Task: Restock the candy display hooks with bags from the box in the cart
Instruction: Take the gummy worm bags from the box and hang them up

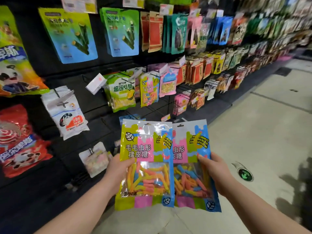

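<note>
Left hand (118, 169) grasps front gummy bag (145, 149); right hand (214, 173) grasps rear gummy bag (192, 183), partly hidden behind the front one. Fingers behind bags unseen; far shelving (263, 27) blurred

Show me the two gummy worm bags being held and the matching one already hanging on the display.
left gummy worm bag (145, 150): head view, on its pink label panel.
right gummy worm bag (191, 154): head view, on its green panel.
hanging gummy worm bag (150, 91): head view, middle of its front.
</note>
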Demonstrator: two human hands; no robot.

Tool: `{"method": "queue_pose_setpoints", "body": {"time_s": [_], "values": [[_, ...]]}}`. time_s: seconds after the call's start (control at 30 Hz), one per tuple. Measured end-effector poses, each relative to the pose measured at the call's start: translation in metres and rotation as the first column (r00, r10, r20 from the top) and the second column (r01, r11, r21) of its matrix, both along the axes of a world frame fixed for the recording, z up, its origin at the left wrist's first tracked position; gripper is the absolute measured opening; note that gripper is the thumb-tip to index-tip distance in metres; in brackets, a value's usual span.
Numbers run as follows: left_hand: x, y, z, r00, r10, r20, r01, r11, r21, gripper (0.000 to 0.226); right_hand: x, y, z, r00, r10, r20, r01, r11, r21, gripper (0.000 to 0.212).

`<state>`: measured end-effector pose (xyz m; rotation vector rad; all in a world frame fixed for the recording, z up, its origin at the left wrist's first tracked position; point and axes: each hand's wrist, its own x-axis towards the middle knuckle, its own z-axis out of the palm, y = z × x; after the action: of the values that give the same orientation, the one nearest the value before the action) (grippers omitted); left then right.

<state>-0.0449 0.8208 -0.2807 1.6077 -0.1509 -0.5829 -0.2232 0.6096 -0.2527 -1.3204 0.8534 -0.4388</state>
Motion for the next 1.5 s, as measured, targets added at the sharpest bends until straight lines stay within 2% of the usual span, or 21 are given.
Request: {"method": "queue_pose_setpoints", "body": {"time_s": [0.27,0.53,0.87,1.1,1.17,1.23,1.5], "values": [[0.07,-0.085,0.005,0.998,-0.057,-0.019,0.057,0.998,0.001,0.014,0.044,-0.064,0.007,0.995,-0.082,0.061,0.081,0.997,0.011,0.009],[0.086,-0.158,0.011,0.996,-0.087,0.002,0.087,0.996,0.019,0.012,0.059,-0.127,0.008,0.984,-0.157,0.083,0.157,0.988,-0.001,0.009],[0.055,-0.256,0.02,0.998,0.054,0.042,-0.055,0.998,0.03,0.018,0.063,-0.255,0.005,0.99,0.029,0.139,-0.031,0.999,0.014,0.012],[0.015,-0.317,0.019,0.98,0.195,-0.045,-0.194,0.981,0.014,0.018,0.057,-0.349,0.004,0.984,0.159,0.075,-0.162,0.986,0.028,0.022],[0.008,-0.323,0.02,0.974,0.222,-0.049,-0.221,0.975,0.022,0.014,0.06,-0.362,0.005,0.973,0.215,0.085,-0.218,0.975,0.036,0.016],[0.006,-0.325,0.019,0.964,0.259,-0.06,-0.258,0.966,0.032,0.019,0.067,-0.369,0.005,0.96,0.261,0.099,-0.265,0.963,0.039,0.011],[0.023,-0.311,0.015,0.891,0.451,-0.052,-0.45,0.892,0.039,0.019,0.125,-0.371,-0.013,0.921,0.386,0.051,-0.387,0.922,0.011,0.015]]}}
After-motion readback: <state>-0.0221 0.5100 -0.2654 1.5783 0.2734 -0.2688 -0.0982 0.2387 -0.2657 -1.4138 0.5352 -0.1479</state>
